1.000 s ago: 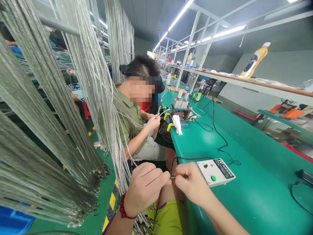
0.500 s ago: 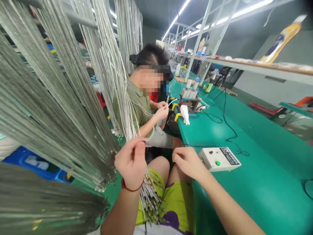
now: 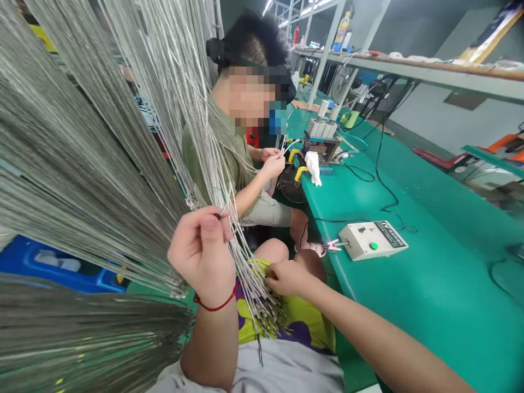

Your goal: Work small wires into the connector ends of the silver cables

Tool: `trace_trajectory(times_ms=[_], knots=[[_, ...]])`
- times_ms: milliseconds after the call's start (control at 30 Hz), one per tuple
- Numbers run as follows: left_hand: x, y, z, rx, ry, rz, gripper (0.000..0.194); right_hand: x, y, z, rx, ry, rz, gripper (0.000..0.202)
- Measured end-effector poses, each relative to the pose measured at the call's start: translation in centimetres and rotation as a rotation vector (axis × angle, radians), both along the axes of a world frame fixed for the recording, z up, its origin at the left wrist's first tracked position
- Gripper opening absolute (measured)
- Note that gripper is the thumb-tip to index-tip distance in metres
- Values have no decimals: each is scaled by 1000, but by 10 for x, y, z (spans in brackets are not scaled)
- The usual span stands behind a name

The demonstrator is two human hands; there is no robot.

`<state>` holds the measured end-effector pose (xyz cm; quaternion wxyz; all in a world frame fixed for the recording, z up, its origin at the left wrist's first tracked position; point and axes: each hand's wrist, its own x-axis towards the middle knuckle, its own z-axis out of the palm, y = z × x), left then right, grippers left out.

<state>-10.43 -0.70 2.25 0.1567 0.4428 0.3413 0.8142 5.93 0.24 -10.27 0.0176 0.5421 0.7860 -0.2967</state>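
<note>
My left hand (image 3: pixel 204 254), with a red cord on its wrist, is raised in a closed pinch. Between thumb and forefinger a small dark piece and a thin strand show, which look like a cable end. Close beside it hangs a bundle of silvery cables (image 3: pixel 249 267), its dark, stripped-looking ends lying over my lap. My right hand (image 3: pixel 290 277) is lower, at the right side of this bundle, with thumb and fingers pinched together. What those fingertips hold, if anything, is hidden.
Thick curtains of hanging silvery cables (image 3: pixel 102 136) fill the left. A co-worker (image 3: pixel 229 147) sits ahead, handling a pale cable. On the green bench (image 3: pixel 429 284) stand a control box (image 3: pixel 370 240) with a green button and a small press (image 3: pixel 323 139). A blue stool (image 3: pixel 53 267) is at left.
My view has tilted downward. My right hand has moved left from beside the control box to the cable bundle. My left hand has shifted left; the pale curved strand at its fingertips no longer shows.
</note>
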Motion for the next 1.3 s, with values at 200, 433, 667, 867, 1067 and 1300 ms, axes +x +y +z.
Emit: trace_trajectory(times_ms=[200,433,667,867,1067,1300], knots=[[3,0,-9,-105,348,-100,14,7,18,41,107,283,10,10],[39,-3,-16,-89,503,-148,3,49,-13,116,295,1220,-379,26],[74,-8,-32,-61,446,-138,4,43,-29,131,102,1447,-526,10],[91,-10,-40,-209,285,-340,17,54,-15,134,1,1548,-408,13],[99,-8,-32,-337,114,-510,38,53,-12,135,-33,1587,-397,20],[104,-8,-30,-426,-15,-767,48,52,-17,138,-24,1742,-479,22]])
